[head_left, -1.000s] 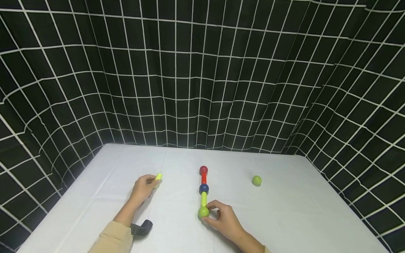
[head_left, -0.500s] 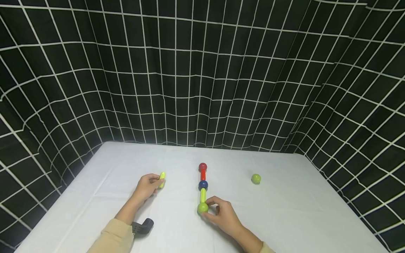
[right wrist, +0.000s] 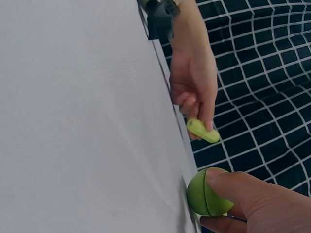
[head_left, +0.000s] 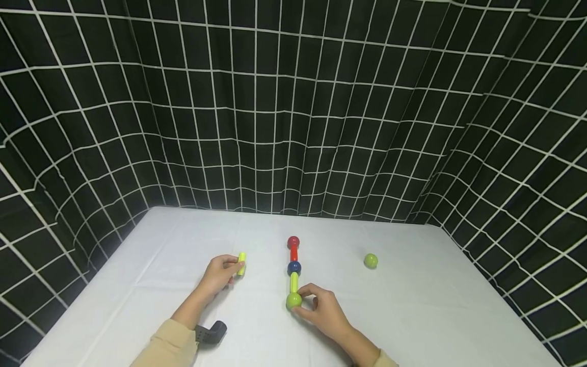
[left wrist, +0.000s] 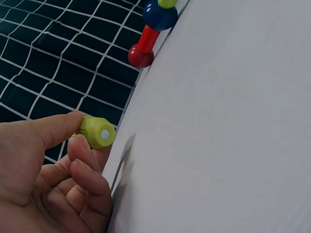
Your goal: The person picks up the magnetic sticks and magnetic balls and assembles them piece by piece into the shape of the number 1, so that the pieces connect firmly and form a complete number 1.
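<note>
My left hand (head_left: pixel 220 273) pinches a short yellow-green magnetic rod (head_left: pixel 241 263) between thumb and fingers, just over the table. In the left wrist view the rod's end shows a pale metal disc. My right hand (head_left: pixel 324 312) pinches a green ball (head_left: pixel 293 300) at the near end of a straight chain. From that ball the chain runs away from me through a yellow-green rod (head_left: pixel 294 282), a blue ball (head_left: pixel 294 267) and a red rod (head_left: pixel 294 253) to a red ball (head_left: pixel 293 241). A gap of table lies between the left hand's rod and the chain.
A loose green ball (head_left: pixel 371 261) sits on the white table (head_left: pixel 412 306) to the right of the chain. A dark strap with a black block (head_left: pixel 212 333) is on my left wrist. Black grid-patterned curtain (head_left: pixel 293 112) surrounds the table's back and sides.
My left hand has moved right with the yellow-green rod, closer to the chain, and the rod has turned more upright in the head view. The right hand keeps its hold on the green ball.
</note>
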`<action>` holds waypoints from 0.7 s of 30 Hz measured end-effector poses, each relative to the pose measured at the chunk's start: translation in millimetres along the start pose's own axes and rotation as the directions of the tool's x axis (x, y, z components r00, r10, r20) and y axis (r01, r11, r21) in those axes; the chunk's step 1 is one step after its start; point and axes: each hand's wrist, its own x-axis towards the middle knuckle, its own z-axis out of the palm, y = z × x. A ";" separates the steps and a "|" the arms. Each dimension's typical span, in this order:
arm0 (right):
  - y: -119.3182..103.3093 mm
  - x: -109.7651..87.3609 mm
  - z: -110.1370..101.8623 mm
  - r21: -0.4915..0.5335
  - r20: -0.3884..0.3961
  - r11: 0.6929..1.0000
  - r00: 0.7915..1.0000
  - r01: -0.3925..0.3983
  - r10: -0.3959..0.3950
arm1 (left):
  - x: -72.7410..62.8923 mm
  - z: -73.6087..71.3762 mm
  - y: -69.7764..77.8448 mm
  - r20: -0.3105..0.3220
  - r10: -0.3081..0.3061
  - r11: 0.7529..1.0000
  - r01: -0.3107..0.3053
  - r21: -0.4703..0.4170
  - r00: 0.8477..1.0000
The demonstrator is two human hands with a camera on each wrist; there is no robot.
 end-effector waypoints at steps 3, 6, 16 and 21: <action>1.0 2.0 0.0 -0.013 -0.008 1.000 1.000 -0.001 0.001 | -1.2 4.6 1.7 0.019 0.002 1.000 -0.001 -0.021 1.000; 1.7 4.7 0.0 -0.015 -0.013 1.000 1.000 0.001 -0.002 | -3.2 8.4 3.5 0.030 0.008 0.999 -0.007 -0.031 1.000; 2.5 10.1 0.4 -0.012 -0.022 1.000 0.999 0.026 -0.027 | -10.4 21.7 7.9 0.111 0.051 0.997 -0.044 -0.067 0.992; 1.9 12.6 0.1 -0.018 -0.018 1.000 1.000 0.015 -0.015 | -12.8 28.4 7.6 0.156 0.072 0.997 -0.065 -0.049 0.985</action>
